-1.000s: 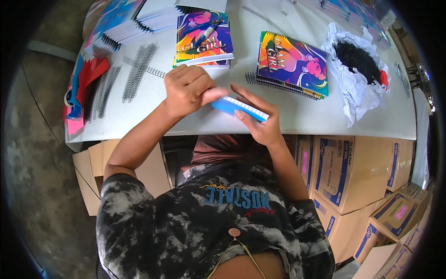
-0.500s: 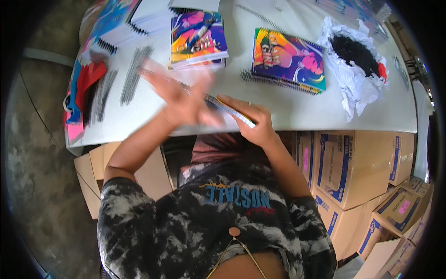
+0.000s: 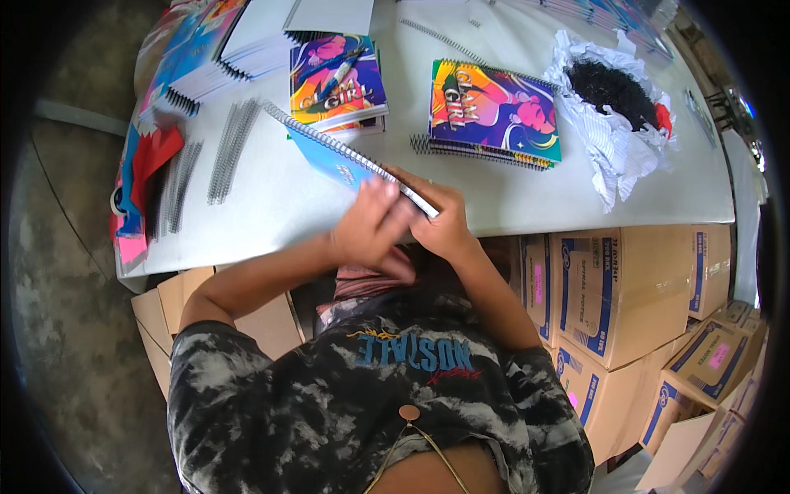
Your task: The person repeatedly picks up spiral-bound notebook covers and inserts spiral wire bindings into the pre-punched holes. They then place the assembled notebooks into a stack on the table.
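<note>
A spiral notebook [image 3: 325, 160] with a blue cover is held tilted over the table's near edge, its wire coil along the upper edge. My right hand [image 3: 444, 218] is closed round its near end, fingers behind and thumb in front. My left hand [image 3: 370, 226], partly smeared by motion, is at the coil near that same end, its thumb apart from the fingers. Beyond it lies a stack of colourful notebooks [image 3: 337, 78] with pens [image 3: 341, 70] on top. To the right is another stack of colourful spiral notebooks [image 3: 494, 111].
Loose wire coils [image 3: 233, 152] lie on the white table [image 3: 271, 214] at left, near red cloth or paper [image 3: 160, 152] and a tape roll [image 3: 118, 200]. More notebooks [image 3: 193, 74] stand far left. Crumpled white paper [image 3: 605, 156] holds a black tangle [image 3: 613, 90]. Cardboard boxes [image 3: 650, 280] are stacked below right.
My left hand has swung from over the coil's far part toward me and right, to its near end. The notebook's blue cover now shows more. My right hand keeps its hold.
</note>
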A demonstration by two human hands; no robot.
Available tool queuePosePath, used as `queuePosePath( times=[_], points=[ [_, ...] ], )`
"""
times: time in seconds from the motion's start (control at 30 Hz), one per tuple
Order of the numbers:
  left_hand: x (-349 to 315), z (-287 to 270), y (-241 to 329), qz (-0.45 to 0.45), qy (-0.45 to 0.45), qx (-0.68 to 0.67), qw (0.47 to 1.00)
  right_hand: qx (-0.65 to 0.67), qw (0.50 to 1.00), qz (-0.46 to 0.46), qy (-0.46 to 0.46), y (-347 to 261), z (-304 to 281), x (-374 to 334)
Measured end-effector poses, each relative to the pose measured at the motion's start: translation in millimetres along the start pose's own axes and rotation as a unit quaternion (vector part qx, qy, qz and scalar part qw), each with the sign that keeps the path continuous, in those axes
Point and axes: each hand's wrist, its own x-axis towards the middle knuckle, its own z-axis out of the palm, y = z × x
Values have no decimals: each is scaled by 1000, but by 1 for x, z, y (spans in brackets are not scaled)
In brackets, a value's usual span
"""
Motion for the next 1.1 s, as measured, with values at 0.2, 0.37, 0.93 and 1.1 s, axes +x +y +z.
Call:
queuePosePath(
  times=[0.2,0.37,0.93,1.1],
  points=[
    [56,-27,-15,-64,155,114,979,-51,996,-28,-62,-2,3,-1],
    [3,10,31,11,85,-76,993,24,998,-43,-29,-3,-10,6],
    [75,-71,-4,-447,86,-616,643,114,975,189,42,-51,-31,33],
    [79,-71,-19,-374,48,-613,694,63,980,176,62,-59,-20,30]
  ],
)
